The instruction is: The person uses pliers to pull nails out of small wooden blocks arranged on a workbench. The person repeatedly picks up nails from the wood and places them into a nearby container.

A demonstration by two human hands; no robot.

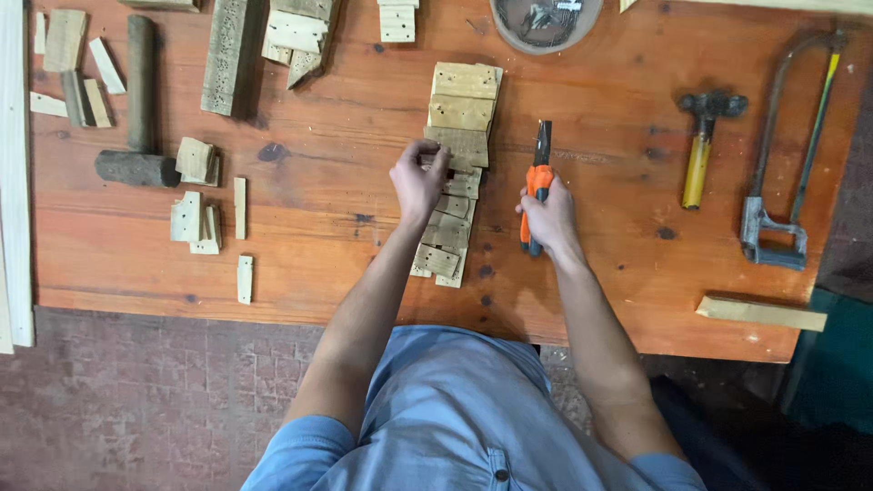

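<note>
My left hand (418, 177) sits at the centre of the frame, fingers curled together and pinched on one small wood block (452, 164) in the row of wooden blocks (457, 155) that runs from the upper middle of the orange-brown workbench (318, 236) down toward me. My right hand (548, 216), just right of that row, is wrapped tight around the orange-handled pliers (537, 186), whose dark nose points away from me; I cannot tell whether the nose is open or closed. As I judge it, the risk lies in the loose stacking: the blocks overlap unevenly, so a sideways tug on the one I pinch could drag its neighbours out of line or push the lowest pieces toward the near edge of the bench. The pliers' nose also lies close to my left fingers, so a slip could nip them. Counting: I make out about eight blocks in the row, though the overlaps make that unsure. There is one wooden mallet (138, 109) at the upper left, one yellow-handled hammer (702, 145) and one hacksaw (787, 155) at the right, one round dish (546, 23) at the top edge, one wood strip (762, 314) at the lower right, and one carved wooden bar (225, 59) near the top left, with several loose offcuts scattered about it.
</note>
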